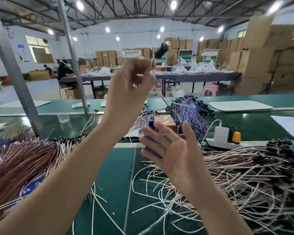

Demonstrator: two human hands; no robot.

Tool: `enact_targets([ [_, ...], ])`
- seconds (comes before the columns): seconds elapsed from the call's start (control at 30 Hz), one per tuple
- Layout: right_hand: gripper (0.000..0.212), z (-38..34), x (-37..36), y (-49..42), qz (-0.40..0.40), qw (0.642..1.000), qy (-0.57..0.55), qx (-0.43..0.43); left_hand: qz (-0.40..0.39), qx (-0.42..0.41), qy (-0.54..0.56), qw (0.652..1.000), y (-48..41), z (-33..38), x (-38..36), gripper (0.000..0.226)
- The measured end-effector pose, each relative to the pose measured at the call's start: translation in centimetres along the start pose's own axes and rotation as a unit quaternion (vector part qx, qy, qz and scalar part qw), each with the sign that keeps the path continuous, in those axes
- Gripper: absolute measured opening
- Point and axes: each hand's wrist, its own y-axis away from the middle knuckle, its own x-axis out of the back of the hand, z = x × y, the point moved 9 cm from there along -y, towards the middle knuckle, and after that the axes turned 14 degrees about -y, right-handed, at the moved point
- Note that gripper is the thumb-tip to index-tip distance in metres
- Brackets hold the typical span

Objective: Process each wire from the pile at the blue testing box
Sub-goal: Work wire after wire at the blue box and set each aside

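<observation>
Nothing legible on my feed. Blue poster [21, 53] on the left wall carries print, but it's too small and blurred to read. Cardboard boxes [105, 55] stacked at the back have pale labels; can't make out any chars or nos. Blue sheet [31, 185] at bottom left, under the wires [15, 163], shows white marks, maybe letters or a logo, but it's mostly covered and soft, so I can't tell what it says.
</observation>
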Motion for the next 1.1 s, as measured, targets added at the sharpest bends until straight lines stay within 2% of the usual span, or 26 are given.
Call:
enact_targets([
  [0.1,0.051,-3.0,1.0,-0.4,0.055,0.994,-0.027,0.094,-0.046,0.124,-0.011,0.991,3.3,-3.6,-1.9,0.002],
  [0.17,0.038,-3.1,3.0,-0.3,0.114,0.986,-0.014,0.118,-0.076,0.236,0.005,0.969,7.0,-7.3,-3.8,0.005],
  [0.27,0.034,-1.8,6.5,0.5,0.191,0.975,0.016,0.11,-0.168,0.413,0.051,0.894,13.8,-12.6,-7.4,0.016],
  [0.33,0.034,-1.2,8.3,0.8,0.199,0.968,0.112,0.104,-0.254,0.466,0.032,0.847,17.8,-14.8,-9.1,0.029],
  [0.37,0.036,-0.7,8.9,0.8,0.192,0.96,0.18,0.092,-0.284,0.465,0.006,0.839,19.0,-15.5,-9.3,0.037],
  [0.4,0.036,-0.2,9.4,0.6,0.177,0.951,0.243,0.073,-0.299,0.441,-0.052,0.844,19.3,-16.3,-9.1,0.047],
  [0.47,0.032,1.4,10.2,0.1,0.135,0.939,0.315,0.027,-0.263,0.357,-0.216,0.87,17.7,-17.1,-7.3,0.067],
  [0.5,0.03,2.2,10.4,0.0,0.115,0.936,0.333,0.009,-0.225,0.327,-0.248,0.884,16.6,-17.1,-6.5,0.071],
  [0.57,0.025,3.4,10.5,0.0,0.076,0.929,0.363,-0.013,-0.187,0.332,-0.153,0.912,14.7,-17.1,-6.7,0.07],
  [0.6,0.022,3.8,10.5,0.0,0.061,0.926,0.373,-0.017,-0.19,0.359,-0.079,0.91,14.0,-17.2,-7.6,0.065],
  [0.67,0.021,3.9,10.4,0.0,0.049,0.928,0.37,-0.015,-0.219,0.42,0.026,0.88,13.2,-17.5,-10.0,0.05],
  [0.77,0.024,3.6,10.7,0.1,0.046,0.938,0.342,-0.03,-0.271,0.484,0.099,0.826,13.2,-17.8,-13.1,0.044],
  [0.83,0.025,3.6,11.1,0.4,0.042,0.943,0.326,-0.06,-0.29,0.496,0.185,0.797,13.0,-17.6,-14.4,0.044],
  [0.93,0.027,3.8,11.7,1.1,0.028,0.946,0.302,-0.112,-0.294,0.483,0.289,0.772,12.0,-17.3,-15.0,0.044],
  [1.03,0.026,3.4,12.2,1.4,0.021,0.951,0.289,-0.111,-0.265,0.45,0.342,0.781,10.6,-17.4,-14.5,0.034],
  [1.1,0.027,2.3,13.2,1.2,0.058,0.951,0.293,-0.075,-0.191,0.447,0.321,0.813,10.3,-19.0,-13.3,0.028],
])
